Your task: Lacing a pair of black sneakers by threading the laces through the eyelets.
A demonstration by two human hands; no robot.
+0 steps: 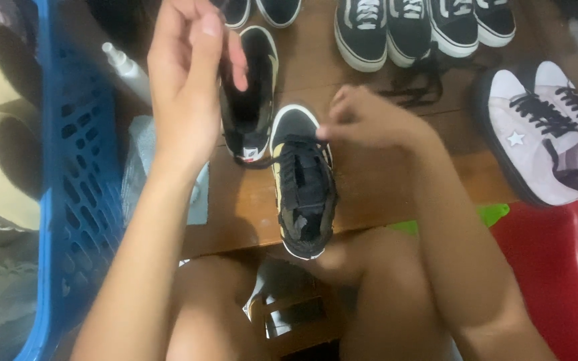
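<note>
A black high-top shoe (302,184) with a white sole and a tan side stripe stands on the wooden floor, toe pointing away, partly laced. My right hand (362,120) pinches the black lace at its top eyelets. My left hand (185,80) is raised above the floor, fingers pinched on the other end of the lace, which runs down to the shoe. Its mate (252,100) lies just behind, partly hidden by my left hand.
A blue plastic basket (75,200) stands at the left with a white spray bottle (125,67) beside it. Several black sneakers (396,30) line the far edge. Pink-and-white sneakers (546,134) and a red stool (556,267) sit at the right. My knees are below.
</note>
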